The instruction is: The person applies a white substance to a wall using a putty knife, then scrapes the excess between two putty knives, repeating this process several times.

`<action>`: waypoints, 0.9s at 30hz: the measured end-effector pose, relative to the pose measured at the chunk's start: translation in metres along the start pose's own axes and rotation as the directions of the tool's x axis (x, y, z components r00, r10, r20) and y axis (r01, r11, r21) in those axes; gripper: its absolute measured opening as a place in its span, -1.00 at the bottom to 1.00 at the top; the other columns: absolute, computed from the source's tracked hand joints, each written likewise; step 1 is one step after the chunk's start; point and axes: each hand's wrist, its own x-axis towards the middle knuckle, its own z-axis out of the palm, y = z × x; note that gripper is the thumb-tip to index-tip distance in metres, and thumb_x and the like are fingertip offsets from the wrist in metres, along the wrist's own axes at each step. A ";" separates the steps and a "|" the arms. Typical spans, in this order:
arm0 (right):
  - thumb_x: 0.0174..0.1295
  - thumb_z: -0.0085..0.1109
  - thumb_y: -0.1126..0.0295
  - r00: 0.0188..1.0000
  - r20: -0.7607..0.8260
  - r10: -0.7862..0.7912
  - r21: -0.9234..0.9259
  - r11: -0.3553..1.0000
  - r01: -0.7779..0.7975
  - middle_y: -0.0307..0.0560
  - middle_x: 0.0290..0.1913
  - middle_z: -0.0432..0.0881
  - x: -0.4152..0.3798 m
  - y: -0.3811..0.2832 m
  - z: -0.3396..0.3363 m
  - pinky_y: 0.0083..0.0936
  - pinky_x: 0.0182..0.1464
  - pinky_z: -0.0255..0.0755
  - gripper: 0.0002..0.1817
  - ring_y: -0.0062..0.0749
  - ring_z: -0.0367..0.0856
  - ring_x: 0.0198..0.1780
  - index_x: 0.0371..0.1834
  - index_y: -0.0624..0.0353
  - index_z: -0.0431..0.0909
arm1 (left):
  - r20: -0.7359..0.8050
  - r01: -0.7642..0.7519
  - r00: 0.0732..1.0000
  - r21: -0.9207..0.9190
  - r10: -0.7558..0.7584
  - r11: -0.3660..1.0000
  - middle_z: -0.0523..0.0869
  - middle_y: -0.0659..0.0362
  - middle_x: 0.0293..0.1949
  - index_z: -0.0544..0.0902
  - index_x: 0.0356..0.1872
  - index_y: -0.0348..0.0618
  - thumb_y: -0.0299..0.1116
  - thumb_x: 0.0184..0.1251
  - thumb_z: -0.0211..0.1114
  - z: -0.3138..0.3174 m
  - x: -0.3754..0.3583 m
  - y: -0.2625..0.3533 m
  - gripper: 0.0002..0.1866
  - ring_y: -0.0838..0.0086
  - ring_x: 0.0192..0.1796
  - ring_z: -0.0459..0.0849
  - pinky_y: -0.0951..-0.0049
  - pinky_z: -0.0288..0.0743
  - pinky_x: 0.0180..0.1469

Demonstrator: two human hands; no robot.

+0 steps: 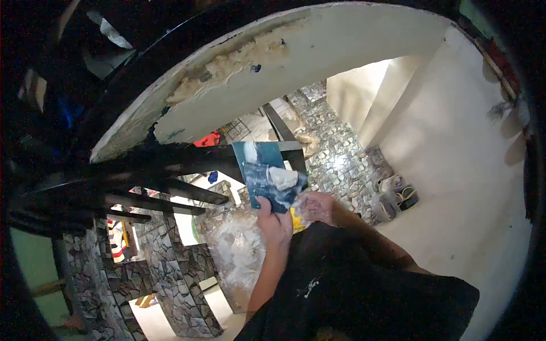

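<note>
My left hand grips the lower edge of a flat blue board, thumb on top. White putty is smeared along the board's upper part. A darker blue, flat scraper overlaps the board and reaches past its right edge. On the scraper sits a thick lump of white putty. At its lower right, my right hand is closed on it, with whitish smears on the fingers; motion blurs the grip. Something yellow shows just below, partly hidden by my hands.
A curved wall edge with peeling paint arches overhead. Dark stair beams run left. White-dusted plastic sheeting lies below on the stone-patterned floor. Shoes stand by the white wall at right.
</note>
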 end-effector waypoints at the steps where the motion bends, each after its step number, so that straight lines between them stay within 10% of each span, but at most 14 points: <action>1: 0.11 0.16 0.49 0.999 -0.016 0.036 0.107 0.994 -0.034 -0.09 -0.31 0.54 0.005 -0.010 0.006 -0.54 -0.30 0.48 -0.74 -0.45 0.58 -0.38 -0.14 0.22 0.39 | 0.010 -0.010 1.000 -0.029 0.010 1.000 0.54 0.09 -0.02 0.39 0.06 -0.30 -0.12 0.42 -0.09 0.001 0.002 -0.002 -0.56 0.33 -0.05 0.53 0.34 0.39 0.04; 6: 0.04 0.17 0.60 0.940 -0.336 0.064 0.455 0.885 0.102 -0.13 -0.41 0.49 0.018 -0.005 0.016 -0.56 -0.38 0.44 -0.80 -0.52 0.50 -0.44 -0.38 0.14 0.33 | 0.065 -0.116 0.991 0.037 0.113 0.993 0.55 0.09 -0.03 0.41 0.04 -0.27 -0.09 0.41 -0.09 0.011 0.013 -0.011 -0.57 0.38 -0.04 0.52 0.38 0.38 0.05; 9: 0.02 0.18 0.61 0.896 -0.443 0.029 0.254 0.963 0.094 -0.13 -0.41 0.48 0.011 0.000 -0.013 -0.55 -0.39 0.43 -0.78 -0.52 0.49 -0.46 -0.37 0.14 0.33 | 0.069 -0.097 0.992 -0.060 0.102 0.993 0.53 0.08 0.01 0.39 0.07 -0.26 -0.10 0.40 -0.06 0.014 0.011 -0.007 -0.56 0.34 0.03 0.49 0.36 0.34 0.11; 13: -0.04 0.17 0.65 0.936 -0.337 0.106 0.624 0.769 0.138 -0.12 -0.40 0.51 -0.007 -0.017 -0.049 -0.49 -0.32 0.48 -0.72 -0.42 0.54 -0.40 -0.25 0.21 0.37 | 0.074 -0.112 0.990 -0.107 0.120 0.988 0.45 0.08 0.11 0.32 0.15 -0.25 -0.15 0.36 0.00 0.010 0.004 0.014 -0.53 0.25 0.13 0.42 0.25 0.28 0.20; 21: 0.08 0.09 0.54 0.952 -0.305 0.005 0.667 0.715 0.210 -0.07 -0.48 0.51 -0.010 -0.016 -0.055 -0.47 -0.43 0.44 -0.68 -0.40 0.52 -0.48 -0.08 0.29 0.32 | 0.129 -0.061 0.987 -0.230 0.092 0.971 0.43 0.06 0.14 0.30 0.17 -0.26 -0.19 0.35 0.03 0.020 -0.008 0.032 -0.54 0.23 0.15 0.40 0.22 0.24 0.23; 27: 0.05 0.24 0.25 0.966 -0.258 0.029 0.046 0.999 -0.018 -0.15 -0.55 0.47 0.010 0.000 -0.036 -0.54 -0.51 0.37 -0.71 -0.60 0.44 -0.52 -0.31 0.23 0.46 | 0.151 -0.077 0.982 -0.213 0.111 0.974 0.44 0.05 0.12 0.29 0.16 -0.30 -0.16 0.40 -0.06 0.032 -0.014 0.024 -0.54 0.26 0.13 0.43 0.24 0.25 0.22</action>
